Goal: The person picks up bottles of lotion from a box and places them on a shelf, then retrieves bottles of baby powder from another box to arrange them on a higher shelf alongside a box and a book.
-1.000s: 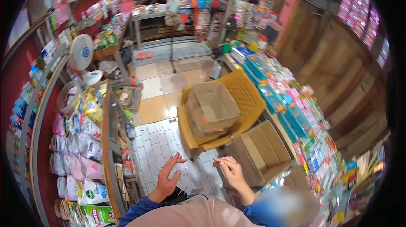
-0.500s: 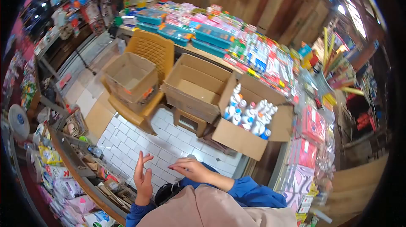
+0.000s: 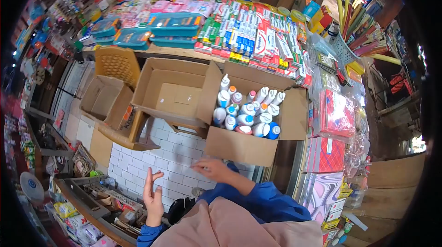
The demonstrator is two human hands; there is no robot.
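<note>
Both hands empty. Left hand is raised over the white-tiled floor, palm sideways, fingers spread & slightly curled, gripping nothing. Right hand is held flat, palm down, fingers loose, just below the front wall of the cardboard box of bottles; can't tell if it touches the box. That box sits open w/ flaps up, packed w/ white plastic bottles, caps in blue, pink & orange; bottle labels too small to read.

Left of it, touching, an empty cardboard box on a stool, mostly hidden. Further left a smaller empty box on a yellow plastic chair; red print on its side, not legible.

Worktop behind carries teal flat packs & rows of toothpaste cartons, red/white/green; brand lettering blurs out. Right edge: red packets, basket of coloured sticks, partly cut off by the lens rim. Blue sleeves & pink cloth fill the bottom of the view.
</note>
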